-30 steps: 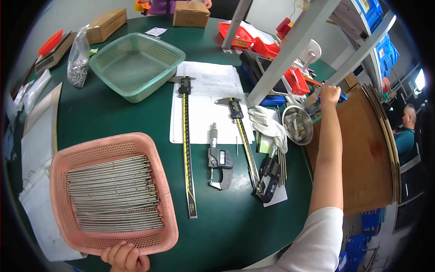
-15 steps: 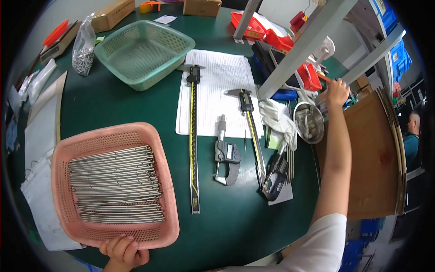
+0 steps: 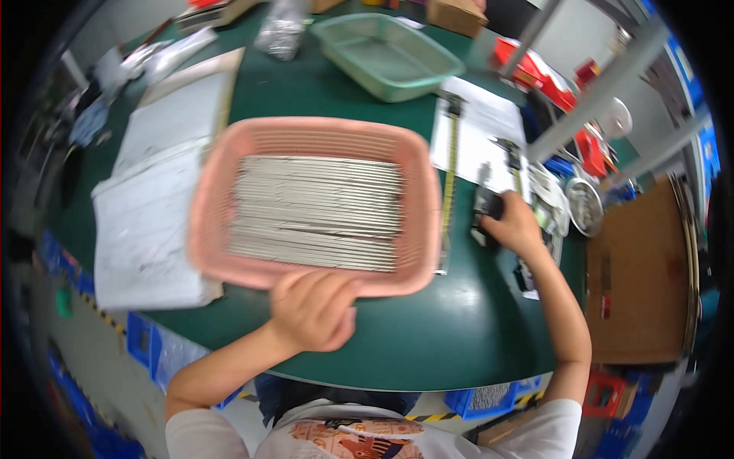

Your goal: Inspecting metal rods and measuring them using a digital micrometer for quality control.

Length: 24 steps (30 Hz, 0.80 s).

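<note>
A pink plastic basket (image 3: 430, 222) holds several thin metal rods (image 3: 317, 203) lying side by side. My left hand (image 3: 312, 310) is closed over its near rim. To the right of the basket, my right hand (image 3: 518, 223) has its fingers around a digital micrometer (image 3: 483, 200), whose frame they partly cover. Between basket and micrometer lies a long digital caliper (image 3: 451, 149). A second caliper (image 3: 511, 151) lies beyond my right hand, partly hidden by it. Printed sheets (image 3: 466, 126) lie under the calipers' far ends.
A green basket (image 3: 390, 90) stands at the back beside a plastic bag of small parts (image 3: 281, 34). Papers (image 3: 149, 237) lie at left. White gloves (image 3: 552, 195), a metal bowl (image 3: 585, 206), a grey post (image 3: 589, 96) and cardboard (image 3: 638, 283) are at right.
My right hand has come back from the far right, near the post, to the micrometer. My left hand still holds the basket's rim. The view has swung left and down, shifting the table's contents.
</note>
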### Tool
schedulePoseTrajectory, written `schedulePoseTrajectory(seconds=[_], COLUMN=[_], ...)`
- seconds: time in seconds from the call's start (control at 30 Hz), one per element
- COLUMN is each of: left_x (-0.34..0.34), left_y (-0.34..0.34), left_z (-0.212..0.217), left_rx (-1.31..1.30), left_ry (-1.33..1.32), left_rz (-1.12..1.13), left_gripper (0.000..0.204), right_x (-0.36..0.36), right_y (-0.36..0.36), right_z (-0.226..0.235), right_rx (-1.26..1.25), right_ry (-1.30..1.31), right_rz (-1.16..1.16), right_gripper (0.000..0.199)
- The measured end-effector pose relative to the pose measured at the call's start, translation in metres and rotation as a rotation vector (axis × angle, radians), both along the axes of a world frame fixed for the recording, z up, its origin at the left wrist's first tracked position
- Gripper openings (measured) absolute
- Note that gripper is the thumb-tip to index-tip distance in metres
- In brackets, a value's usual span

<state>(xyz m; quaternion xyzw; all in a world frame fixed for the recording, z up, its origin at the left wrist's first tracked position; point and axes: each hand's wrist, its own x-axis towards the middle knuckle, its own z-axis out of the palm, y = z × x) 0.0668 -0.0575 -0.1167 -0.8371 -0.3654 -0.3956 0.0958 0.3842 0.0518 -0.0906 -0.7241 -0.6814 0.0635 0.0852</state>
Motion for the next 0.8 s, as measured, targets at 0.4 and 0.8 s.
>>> schedulePoseTrajectory(seconds=[0.4,0.8], left_x=[-0.024,0.008], left_y=[0.087,0.109], left_z=[0.018,-0.007], left_rx=[-0.411,-0.532], left_ry=[0.499,0.709], left_rz=[0.191,0.152], left_gripper=[0.009,0.018], right_x=[0.000,-0.031], right_y=[0.024,0.038], right_z=[-0.008,-0.006], right_rx=[-0.040,0.041], right_ry=[0.220,0.052], right_rz=[-0.133,-0.276], right_gripper=[0.048,0.055])
